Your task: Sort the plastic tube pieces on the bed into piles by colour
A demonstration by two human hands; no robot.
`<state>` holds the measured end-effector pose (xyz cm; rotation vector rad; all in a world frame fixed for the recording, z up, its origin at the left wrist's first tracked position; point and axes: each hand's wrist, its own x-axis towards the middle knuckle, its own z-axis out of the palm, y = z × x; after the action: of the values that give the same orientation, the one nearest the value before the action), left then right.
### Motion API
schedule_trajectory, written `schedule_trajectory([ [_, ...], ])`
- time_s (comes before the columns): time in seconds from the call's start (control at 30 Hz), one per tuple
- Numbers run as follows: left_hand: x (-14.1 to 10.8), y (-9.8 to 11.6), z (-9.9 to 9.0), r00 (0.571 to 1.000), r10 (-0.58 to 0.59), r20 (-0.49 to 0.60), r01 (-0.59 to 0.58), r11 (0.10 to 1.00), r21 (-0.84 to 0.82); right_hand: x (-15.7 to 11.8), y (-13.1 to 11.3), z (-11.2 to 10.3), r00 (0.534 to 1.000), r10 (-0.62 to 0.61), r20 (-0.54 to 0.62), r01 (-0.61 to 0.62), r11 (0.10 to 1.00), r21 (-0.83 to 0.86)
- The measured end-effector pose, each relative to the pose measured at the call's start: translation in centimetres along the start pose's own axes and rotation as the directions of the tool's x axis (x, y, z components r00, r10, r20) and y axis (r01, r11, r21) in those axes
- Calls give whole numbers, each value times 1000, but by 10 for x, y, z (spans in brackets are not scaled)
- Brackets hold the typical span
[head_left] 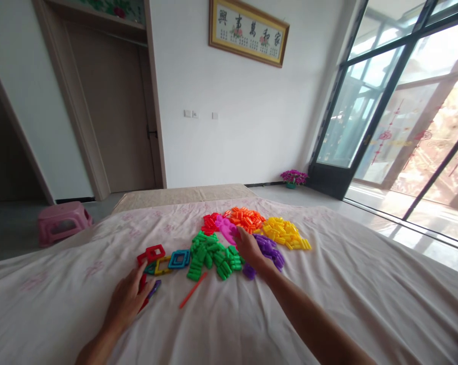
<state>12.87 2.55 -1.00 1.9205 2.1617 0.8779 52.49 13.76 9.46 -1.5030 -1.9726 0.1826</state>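
My left hand [127,295] is at the lower left, its fingers round red and purple magnetic tiles [155,289] that it partly covers. Just beyond its fingertips lie more frame-shaped magnetic tiles: a red square [155,252], a yellow one [163,265] and blue ones [179,259]. My right hand [248,247] reaches over the heaped blocks, closed on the edge of a pink flower-shaped piece [225,228]. Under and beside it are green blocks [208,251] and purple blocks [269,249]. An orange-red stick [192,290] lies on the cloth between my hands.
Behind the pink piece are heaps of red [210,223], orange [247,219] and yellow blocks [284,233]. A wrinkled pale cloth [327,304] covers the surface. A pink stool [64,220] stands left, a flower pot [291,178] by the glass door.
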Motion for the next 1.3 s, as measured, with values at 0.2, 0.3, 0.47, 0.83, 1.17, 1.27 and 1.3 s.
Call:
schedule_trajectory([
  [0.2,-27,43,12,964,182,-192,-144,970,197,-33,81,-70,937,301,-177,-342,895,-285],
  [0.3,-40,72,21,916,362,-175,-303,907,291,-55,111,-74,911,394,-119,-409,834,-371],
  [0.47,-42,99,48,844,517,-139,-462,835,299,-69,118,-52,912,401,-86,-406,855,-322],
  [0.83,-38,101,61,868,483,-116,-436,853,287,-60,80,-17,948,311,-67,-318,932,-173],
  [1.17,-61,122,46,837,537,-103,-516,839,175,-50,2,36,972,234,20,-234,972,2],
  [1.27,-65,130,42,818,569,-86,-546,814,199,-53,-21,51,981,190,31,-192,978,86],
  [1.3,-66,131,41,810,579,-93,-552,807,212,-55,-30,56,986,163,36,-166,979,116],
])
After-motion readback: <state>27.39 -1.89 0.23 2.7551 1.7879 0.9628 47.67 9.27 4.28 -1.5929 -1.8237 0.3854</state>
